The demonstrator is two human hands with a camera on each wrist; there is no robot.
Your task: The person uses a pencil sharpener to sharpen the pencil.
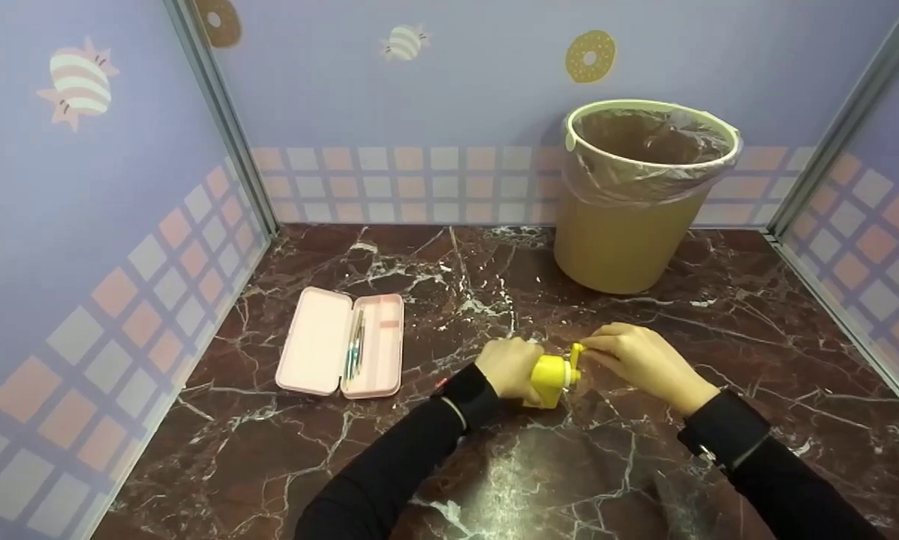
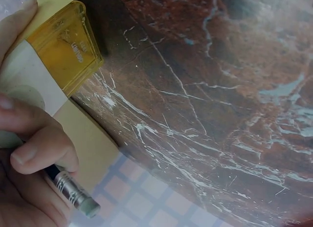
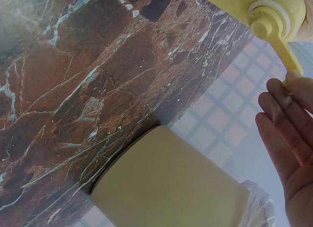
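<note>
A yellow hand-crank pencil sharpener (image 1: pixel 548 384) is gripped by my left hand (image 1: pixel 508 367) above the marble table. Its see-through yellow drawer (image 2: pixel 73 48) shows in the left wrist view. Between the fingers of that same hand lies a dark pencil (image 2: pixel 73 190), its silver ferrule and greyish eraser end sticking out; the other end is hidden. My right hand (image 1: pixel 641 364) pinches the end of the sharpener's yellow crank (image 3: pixel 283 53) between thumb and fingers, and the crank points upward in the head view.
A pink pencil case (image 1: pixel 314 341) lies open at the left with several slim pencils or pens (image 1: pixel 356 349) inside. A tan bin (image 1: pixel 622 240) with a clear plastic liner stands at the back right. White crumbs (image 1: pixel 464 300) are scattered over the table's middle. Patterned walls enclose the table.
</note>
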